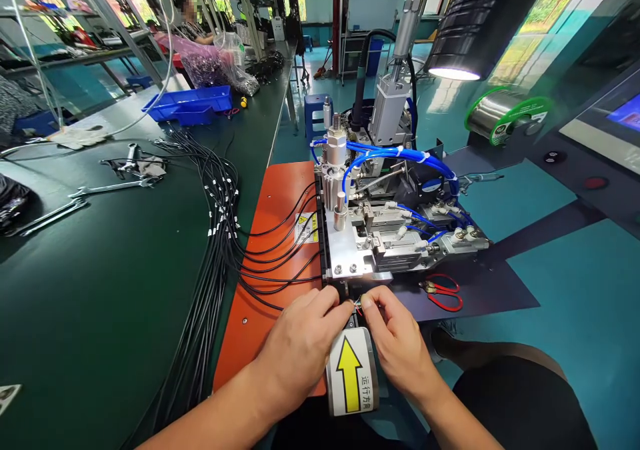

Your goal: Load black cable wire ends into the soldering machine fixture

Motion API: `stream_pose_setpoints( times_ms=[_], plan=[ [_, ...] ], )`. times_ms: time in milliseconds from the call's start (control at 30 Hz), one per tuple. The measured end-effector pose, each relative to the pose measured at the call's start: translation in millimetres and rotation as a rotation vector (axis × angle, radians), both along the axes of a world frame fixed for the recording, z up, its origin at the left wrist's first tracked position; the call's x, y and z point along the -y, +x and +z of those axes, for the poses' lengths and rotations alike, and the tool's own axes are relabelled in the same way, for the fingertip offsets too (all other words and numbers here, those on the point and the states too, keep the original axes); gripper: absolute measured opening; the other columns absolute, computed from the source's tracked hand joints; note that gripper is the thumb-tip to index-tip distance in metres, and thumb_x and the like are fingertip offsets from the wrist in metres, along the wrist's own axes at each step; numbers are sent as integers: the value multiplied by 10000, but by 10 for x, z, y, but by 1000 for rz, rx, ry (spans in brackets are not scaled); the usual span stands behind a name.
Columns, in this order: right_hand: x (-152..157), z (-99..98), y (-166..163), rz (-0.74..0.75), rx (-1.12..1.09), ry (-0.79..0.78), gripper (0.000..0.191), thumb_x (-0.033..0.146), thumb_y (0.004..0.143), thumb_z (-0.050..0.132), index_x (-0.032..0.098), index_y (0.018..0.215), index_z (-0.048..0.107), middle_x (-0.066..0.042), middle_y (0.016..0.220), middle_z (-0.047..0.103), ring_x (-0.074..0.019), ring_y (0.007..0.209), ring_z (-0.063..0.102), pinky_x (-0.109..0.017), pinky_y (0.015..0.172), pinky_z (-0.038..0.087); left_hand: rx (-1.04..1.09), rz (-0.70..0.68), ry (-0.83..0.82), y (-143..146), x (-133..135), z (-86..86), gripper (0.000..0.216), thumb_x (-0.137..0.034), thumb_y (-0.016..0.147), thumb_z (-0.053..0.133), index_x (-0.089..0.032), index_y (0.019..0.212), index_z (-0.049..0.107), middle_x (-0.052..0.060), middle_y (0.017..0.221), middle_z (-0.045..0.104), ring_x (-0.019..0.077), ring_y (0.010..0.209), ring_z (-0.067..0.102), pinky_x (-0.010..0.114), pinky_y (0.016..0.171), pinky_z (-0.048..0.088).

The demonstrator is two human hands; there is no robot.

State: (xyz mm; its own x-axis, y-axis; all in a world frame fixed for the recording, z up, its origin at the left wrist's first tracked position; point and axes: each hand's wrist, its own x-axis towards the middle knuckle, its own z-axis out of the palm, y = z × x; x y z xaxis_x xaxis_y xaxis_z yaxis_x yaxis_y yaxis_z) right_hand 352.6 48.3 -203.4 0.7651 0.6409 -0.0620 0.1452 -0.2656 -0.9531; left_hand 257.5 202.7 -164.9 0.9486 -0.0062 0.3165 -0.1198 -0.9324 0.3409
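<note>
My left hand [307, 333] is closed in a pinch at the front edge of the soldering machine [345, 243], on what looks like the end of a black cable. Opposite it, my right hand [395, 337] pinches a tiny metallic piece at the thin coloured wires [357, 305] between my fingertips; its kind is too small to make out. Just below the hands is a rounded cover with a yellow arrow label [351, 377]. Several black cables [270, 258] run from the machine across the orange plate [263, 227] to a large bundle with white tags [220, 217].
Red-handled cutters [445, 292] lie right of the machine. A green solder spool [507, 113] and a lit lamp [457, 70] hang above. Wrenches [113, 189] and a blue tray [193, 105] rest on the left bench. A person [193, 20] sits at the far bench.
</note>
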Motion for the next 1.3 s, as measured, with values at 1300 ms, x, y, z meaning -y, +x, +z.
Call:
stream_pose_setpoints(
  times_ms=[1300],
  plan=[
    [105, 139, 48, 49, 320, -102, 347, 376, 1019, 441, 108, 848, 577, -28, 806, 506, -68, 711, 440, -193, 644, 343, -9, -74, -16, 23, -45, -15, 173, -201, 938, 503, -173, 1045, 636, 36, 895, 498, 106, 760, 384, 254, 667, 305]
  ],
)
